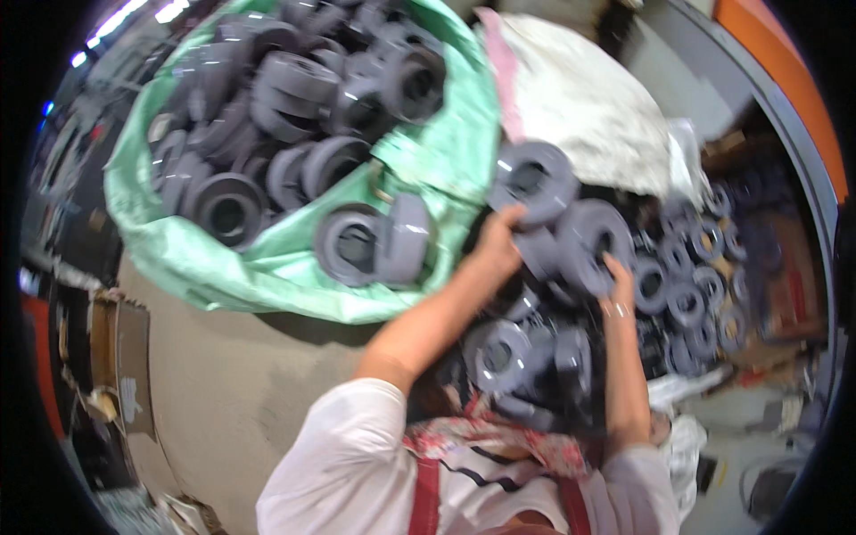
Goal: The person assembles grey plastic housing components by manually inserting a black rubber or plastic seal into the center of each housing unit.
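We see the left grip (501, 241) just to the right of the green sack (450, 160), closed on the lower edge of a gray ring (557, 187), which is tilted with its opening facing up. Farther right of the sack, the right grip (617, 281) is closed on a second ring (578, 245), its fingertips at the central hole; we cannot tell how the hidden fingers lie. Between the two, and also right of the sack, we find another gray piece (538, 254), though we cannot tell what supports it. The sack itself holds a heap of similar gray parts (294, 94), with a pair of them (406, 241) near its front rim. To its right, behind the held rings, we see a white sack (584, 102); well off to its right, a pile of smaller-looking rings (687, 303). Below its front rim lies bare floor (223, 383).
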{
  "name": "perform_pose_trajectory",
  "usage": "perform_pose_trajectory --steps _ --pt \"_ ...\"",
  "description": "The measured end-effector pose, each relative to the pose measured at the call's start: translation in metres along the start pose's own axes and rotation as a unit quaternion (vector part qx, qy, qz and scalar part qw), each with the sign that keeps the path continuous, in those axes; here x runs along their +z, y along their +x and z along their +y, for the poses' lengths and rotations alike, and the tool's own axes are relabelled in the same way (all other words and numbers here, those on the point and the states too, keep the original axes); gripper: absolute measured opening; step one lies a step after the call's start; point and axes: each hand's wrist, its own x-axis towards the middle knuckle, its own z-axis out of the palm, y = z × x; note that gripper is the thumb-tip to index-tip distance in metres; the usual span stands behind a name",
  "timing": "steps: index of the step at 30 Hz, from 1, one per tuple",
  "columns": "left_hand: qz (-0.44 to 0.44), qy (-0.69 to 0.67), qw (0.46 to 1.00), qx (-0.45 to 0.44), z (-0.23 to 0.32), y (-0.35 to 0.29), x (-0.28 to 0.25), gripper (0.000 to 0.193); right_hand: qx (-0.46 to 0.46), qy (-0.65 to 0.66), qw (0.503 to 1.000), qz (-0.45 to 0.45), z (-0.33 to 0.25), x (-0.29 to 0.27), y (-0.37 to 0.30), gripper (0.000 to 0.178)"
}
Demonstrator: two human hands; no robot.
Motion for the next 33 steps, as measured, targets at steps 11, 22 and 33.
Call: perform_pose_trajectory --steps 11,22,33 --pt "-0.266 0.16 0.911 0.273 0.211 -0.126 0.19 0.022 -0.17 0.029 0.904 -0.39 -0.138 0.278 -0.029 0.046" --pt "-0.02 0.995 0.102 0.008 0.247 -0.281 0.011 0.104 0.141 -0.531 0.809 -0.209 0.026 0.227 0.089 0.073" --pt "0.069 0.915 0.137 0.373 0.301 -0.364 0.024 0.013 -0.226 -0.411 0.862 -0.191 -0.041 0.303 -0.028 0.025"
